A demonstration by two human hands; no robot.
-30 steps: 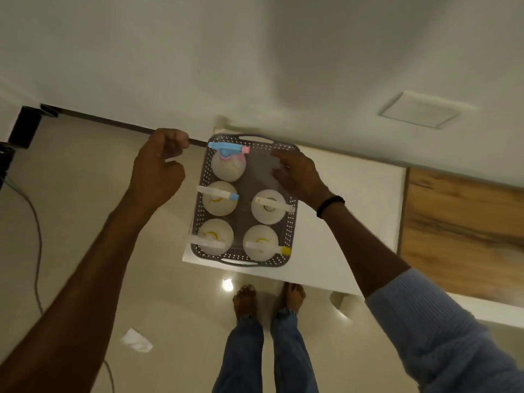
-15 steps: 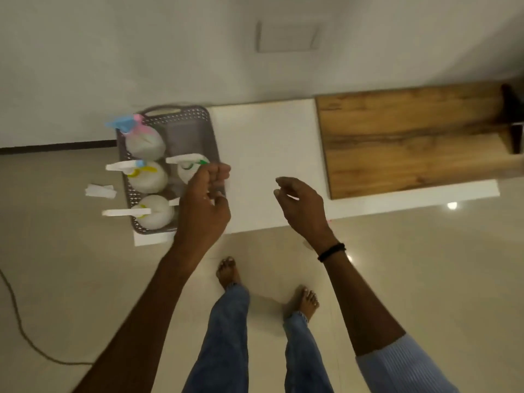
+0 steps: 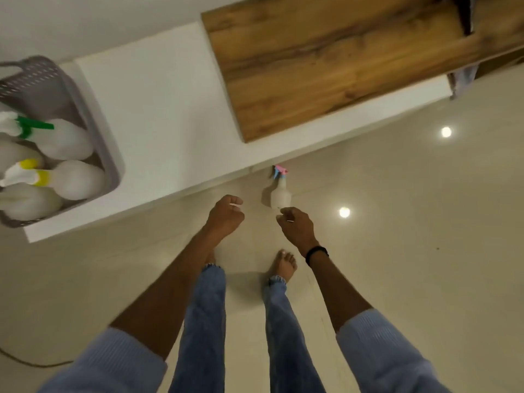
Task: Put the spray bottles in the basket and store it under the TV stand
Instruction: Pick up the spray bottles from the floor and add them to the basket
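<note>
A grey perforated basket (image 3: 93, 129) stands at the left end of the white TV stand top (image 3: 158, 109) and holds several white spray bottles (image 3: 76, 180) with green and yellow nozzles. One more white spray bottle (image 3: 280, 194) with a pink and blue head lies on the floor by the stand's front edge. My right hand (image 3: 297, 226) hovers just below this bottle, fingers loosely bent, fingertips near its base and gripping nothing. My left hand (image 3: 225, 215) hangs beside it, curled into a loose fist and empty.
A wooden shelf board (image 3: 326, 61) covers the right part of the stand. My bare feet (image 3: 285, 265) stand on the glossy tiled floor (image 3: 411, 251) in front of it. A cable (image 3: 25, 363) lies on the floor at lower left.
The view has swung right and down, away from the basket. Both hands have dropped from basket height toward the floor, and the pink-headed bottle on the floor has come into sight.
</note>
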